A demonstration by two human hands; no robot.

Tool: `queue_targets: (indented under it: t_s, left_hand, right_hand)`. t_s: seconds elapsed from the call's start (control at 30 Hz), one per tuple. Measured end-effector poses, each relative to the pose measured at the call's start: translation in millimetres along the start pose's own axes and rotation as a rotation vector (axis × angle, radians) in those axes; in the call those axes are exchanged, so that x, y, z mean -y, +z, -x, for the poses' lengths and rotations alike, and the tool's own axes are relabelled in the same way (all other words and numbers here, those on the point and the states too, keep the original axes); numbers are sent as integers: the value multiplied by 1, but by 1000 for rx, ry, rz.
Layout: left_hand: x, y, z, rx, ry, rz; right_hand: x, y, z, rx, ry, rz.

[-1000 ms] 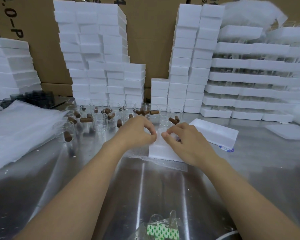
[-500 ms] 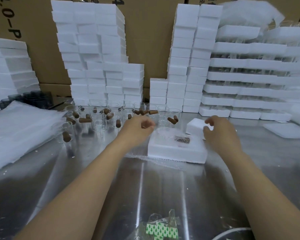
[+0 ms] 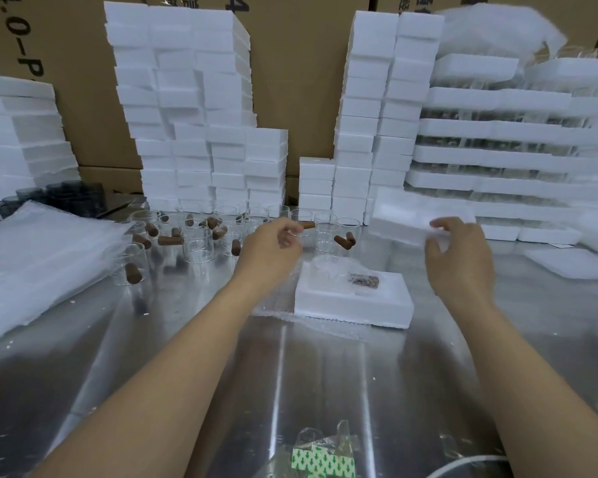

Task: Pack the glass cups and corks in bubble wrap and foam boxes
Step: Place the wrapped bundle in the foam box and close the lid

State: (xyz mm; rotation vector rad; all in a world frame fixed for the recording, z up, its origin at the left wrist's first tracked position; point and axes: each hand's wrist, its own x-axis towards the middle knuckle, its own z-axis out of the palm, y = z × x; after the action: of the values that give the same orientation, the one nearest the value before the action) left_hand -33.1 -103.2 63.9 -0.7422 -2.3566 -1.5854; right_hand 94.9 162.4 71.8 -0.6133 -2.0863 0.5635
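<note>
A white foam box [image 3: 325, 298] lies open on the steel table, on a sheet of bubble wrap [image 3: 325, 322]. Inside it are a bubble-wrapped glass cup [image 3: 328, 267] and a wrapped cork [image 3: 363, 280]. My right hand [image 3: 460, 253] grips a white foam lid [image 3: 401, 219], held in the air up and to the right of the box. My left hand [image 3: 273, 246] hovers just left of the box with loosely curled fingers, holding nothing. Behind it stand several clear glass cups [image 3: 197, 243] with brown corks [image 3: 170, 240] in and among them.
A pile of bubble wrap bags [image 3: 32, 257] covers the left of the table. Tall stacks of foam boxes [image 3: 194, 115] line the back, packed foam trays [image 3: 497, 157] the right. A flat foam piece [image 3: 573, 265] lies at right, a bag of green stickers [image 3: 321, 460] near me.
Both hands left the foam box. My right hand moved right, took hold of the foam lid and lifted it off the table. My left hand drew back to the left.
</note>
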Motion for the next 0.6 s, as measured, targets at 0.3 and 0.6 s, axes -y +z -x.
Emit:
queue_targets:
  t_s: [0.3,0.6]
  left_hand:
    - [-22,3,12,118,238,157]
    - [-18,-5,5,23,194,125]
  right_hand:
    - [54,9,29,57,-393,-185]
    - [54,10,32,15,-435,-301]
